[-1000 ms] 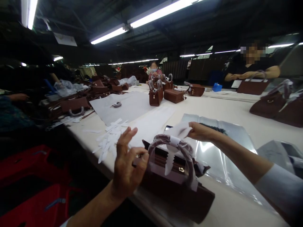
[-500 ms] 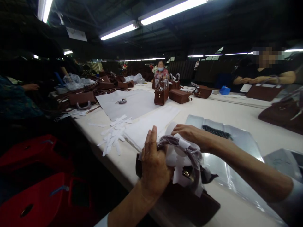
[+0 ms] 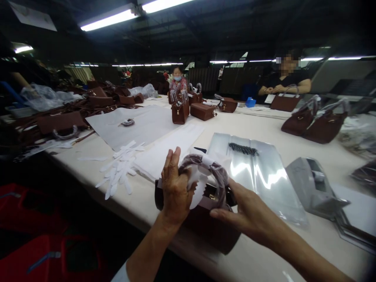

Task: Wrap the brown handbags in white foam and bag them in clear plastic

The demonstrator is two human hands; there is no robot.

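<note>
A small brown handbag [image 3: 205,225] lies on the white table [image 3: 258,129] close in front of me, its wrapped handles [image 3: 213,174] standing up with white paper [image 3: 199,188] tucked between them. My left hand [image 3: 174,188] is closed around the left side of the handles and paper. My right hand [image 3: 246,213] rests against the bag's right side, fingers pressed to it beside the gold clasp.
A clear plastic bag [image 3: 255,168] with a dark chain lies just beyond. White paper strips [image 3: 120,166] and a white sheet [image 3: 138,125] lie to the left. More brown bags [image 3: 315,121] stand around the table. A tape dispenser [image 3: 314,184] sits at right. People sit at the far side.
My right hand has come off the top of the handles and down to the bag's right side. My left hand stays gripping the handles. The view has shifted right.
</note>
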